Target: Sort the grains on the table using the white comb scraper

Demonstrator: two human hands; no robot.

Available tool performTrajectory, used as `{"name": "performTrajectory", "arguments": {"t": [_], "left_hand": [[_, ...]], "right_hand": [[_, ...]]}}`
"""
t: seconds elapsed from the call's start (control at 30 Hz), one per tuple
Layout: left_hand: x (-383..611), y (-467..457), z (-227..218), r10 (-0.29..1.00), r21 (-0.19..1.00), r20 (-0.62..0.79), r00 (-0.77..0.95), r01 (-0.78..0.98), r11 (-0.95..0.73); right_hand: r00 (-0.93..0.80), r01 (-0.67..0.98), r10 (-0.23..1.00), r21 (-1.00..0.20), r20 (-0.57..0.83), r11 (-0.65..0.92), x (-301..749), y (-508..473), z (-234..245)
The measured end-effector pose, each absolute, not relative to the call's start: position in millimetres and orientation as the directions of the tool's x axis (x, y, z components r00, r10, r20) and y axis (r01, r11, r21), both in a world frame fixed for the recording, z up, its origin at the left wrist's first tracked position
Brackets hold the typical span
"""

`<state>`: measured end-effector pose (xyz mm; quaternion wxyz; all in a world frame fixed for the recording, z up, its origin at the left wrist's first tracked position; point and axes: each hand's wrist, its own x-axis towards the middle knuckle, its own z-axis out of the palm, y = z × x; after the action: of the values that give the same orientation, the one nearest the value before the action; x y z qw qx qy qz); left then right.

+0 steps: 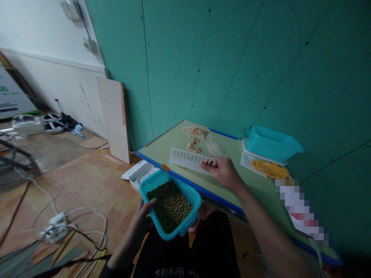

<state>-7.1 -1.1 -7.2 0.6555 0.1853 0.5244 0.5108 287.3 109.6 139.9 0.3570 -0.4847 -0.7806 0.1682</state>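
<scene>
My left hand (146,212) grips the near left rim of a turquoise plastic container (160,230), thumb over the edge. Dark green beans (165,189) and tan beans (176,204) lie inside it; the container hangs over my lap, just off the table's front edge. Closed around the right end of a long white plastic piece with a row of slots (185,159) is my right hand (223,172). That piece stands on edge at the table's near side. Behind it, tan beans (194,145) are scattered with pale grains (215,147) to their right.
The pale green table (162,148) has a blue edge and meets a green wall. On its right are another turquoise container (272,143), a folded yellow cloth (269,169) and a blurred-out packet (301,210). Cables and a power strip (56,227) lie on the floor at left.
</scene>
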Motion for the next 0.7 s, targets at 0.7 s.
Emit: {"name": "performTrajectory", "arguments": {"t": [0.7], "left_hand": [[-6.8,2.7,-18.0,0.854,0.757,-0.519,-0.033,-0.481,0.442]], "right_hand": [[-0.231,0.859,0.84,-0.302,0.492,0.413,232.5,113.7,154.7]]}}
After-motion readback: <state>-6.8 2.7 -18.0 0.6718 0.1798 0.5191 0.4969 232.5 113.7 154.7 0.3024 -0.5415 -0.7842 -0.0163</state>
